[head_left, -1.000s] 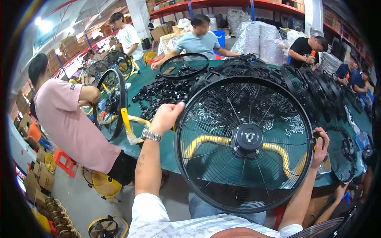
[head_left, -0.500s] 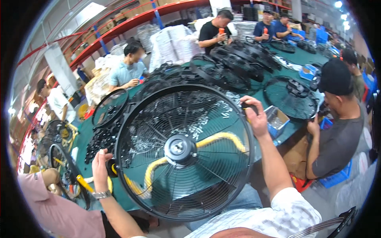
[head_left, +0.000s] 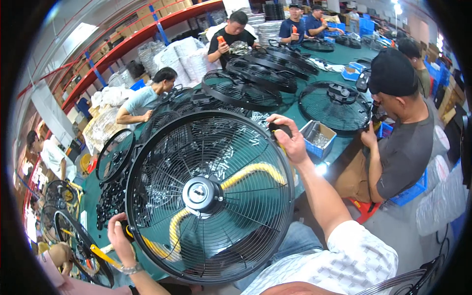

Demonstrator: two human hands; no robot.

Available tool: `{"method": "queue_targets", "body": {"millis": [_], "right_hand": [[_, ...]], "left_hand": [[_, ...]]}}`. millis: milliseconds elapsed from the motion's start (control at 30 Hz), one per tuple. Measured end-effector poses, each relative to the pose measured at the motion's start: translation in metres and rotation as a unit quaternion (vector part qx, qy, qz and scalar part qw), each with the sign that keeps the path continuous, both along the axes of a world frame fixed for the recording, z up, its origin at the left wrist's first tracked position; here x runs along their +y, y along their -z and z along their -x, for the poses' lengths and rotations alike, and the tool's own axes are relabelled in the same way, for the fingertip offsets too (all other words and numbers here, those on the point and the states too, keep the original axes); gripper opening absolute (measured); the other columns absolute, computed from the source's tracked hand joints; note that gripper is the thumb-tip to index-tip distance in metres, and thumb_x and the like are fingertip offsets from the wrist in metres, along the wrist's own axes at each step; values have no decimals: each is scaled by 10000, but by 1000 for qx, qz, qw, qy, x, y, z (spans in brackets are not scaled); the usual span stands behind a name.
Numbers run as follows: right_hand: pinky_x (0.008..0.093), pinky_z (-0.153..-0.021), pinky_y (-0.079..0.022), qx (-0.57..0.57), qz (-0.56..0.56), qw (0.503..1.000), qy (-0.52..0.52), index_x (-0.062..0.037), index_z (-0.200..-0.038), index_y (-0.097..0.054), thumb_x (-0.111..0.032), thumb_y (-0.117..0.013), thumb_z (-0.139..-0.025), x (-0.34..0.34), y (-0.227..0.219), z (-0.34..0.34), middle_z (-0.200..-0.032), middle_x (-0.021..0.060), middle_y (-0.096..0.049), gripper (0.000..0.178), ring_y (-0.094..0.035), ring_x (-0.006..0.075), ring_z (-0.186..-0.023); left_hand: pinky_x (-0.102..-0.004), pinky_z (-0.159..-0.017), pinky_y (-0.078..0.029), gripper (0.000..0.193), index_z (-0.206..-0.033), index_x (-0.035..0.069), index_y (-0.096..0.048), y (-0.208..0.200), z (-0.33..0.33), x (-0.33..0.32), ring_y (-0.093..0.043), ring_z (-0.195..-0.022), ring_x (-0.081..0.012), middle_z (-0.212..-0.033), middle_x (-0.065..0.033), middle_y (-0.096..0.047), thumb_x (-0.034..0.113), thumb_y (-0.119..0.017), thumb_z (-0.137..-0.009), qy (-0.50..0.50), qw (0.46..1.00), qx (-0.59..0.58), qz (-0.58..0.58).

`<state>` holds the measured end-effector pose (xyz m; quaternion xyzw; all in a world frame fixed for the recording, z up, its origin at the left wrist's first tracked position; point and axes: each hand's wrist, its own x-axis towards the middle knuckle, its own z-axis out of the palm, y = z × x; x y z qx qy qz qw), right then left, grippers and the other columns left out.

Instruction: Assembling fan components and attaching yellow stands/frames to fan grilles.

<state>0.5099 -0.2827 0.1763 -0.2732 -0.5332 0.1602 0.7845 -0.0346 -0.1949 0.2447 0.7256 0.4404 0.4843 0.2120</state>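
A large round fan (head_left: 255,216) with a black wire cage and a round black motor hub (head_left: 201,194) fills the middle, tilted in front of me. A bent yellow tube (head_left: 250,171) shows through the wires. My right hand (head_left: 289,140) is closed round a black knob at the cage's upper right rim. At the lower left rim, my left hand (head_left: 119,241) has its fingers curled at the other side knob, which is partly hidden. Beneath the fan lies a green tabletop (head_left: 91,196) with loose metal bolts (head_left: 216,162) and black plastic parts (head_left: 110,204).
Several black fan cages (head_left: 241,88) are stacked across the table. A blue box of screws (head_left: 318,138) is beyond my right hand. A person in a black cap (head_left: 408,132) works at a fan cage on the right. Another person's pink sleeve (head_left: 54,275) is at lower left.
The view has swung right, so the surroundings sit further left. Both hands stay on the fan. The person in light blue now leans lower over the table.
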Motion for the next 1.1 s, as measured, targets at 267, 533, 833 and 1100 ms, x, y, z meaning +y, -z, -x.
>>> {"method": "queue_targets", "body": {"millis": [267,533,833,1100], "right_hand": [[351,-1053,-348,-11,-15,1000,11,-43,-1143,-553,14,-576,-879,-2,-1,2,-1219,106,-568,271,-492,212,-1192],[347,-1060,-343,-53,-9,998,46,-43,-1146,-565,-54,-623,-888,-7,-5,-3,-1208,85,-574,264,-495,204,-1191],[364,-1065,-338,-49,-21,998,24,-55,-1179,-538,-45,-592,-908,-4,1,-3,-1245,99,-546,277,-476,209,-1206],[358,-1075,-333,-55,-8,998,38,-56,-1184,-543,-48,-602,-902,-6,0,-3,-1251,91,-553,287,-473,204,-1228]], "left_hand": [[-340,-809,-454,331,-1022,-55,-576,36,-6,15,-565,-873,-187,-976,-129,-610,185,-349,-1040,-132,904,209,-349],[-319,-937,-428,375,-1107,-83,-595,20,15,17,-570,-1008,-204,-1080,-131,-629,221,-394,-1019,-44,998,-31,-18],[-294,-806,-459,455,-978,-61,-596,31,6,21,-564,-921,-189,-905,-111,-588,362,-432,-1021,-128,977,146,-83],[-332,-930,-426,418,-1123,-39,-602,16,13,19,-580,-978,-240,-1055,-137,-621,261,-328,-1022,-87,990,52,-97]]}}
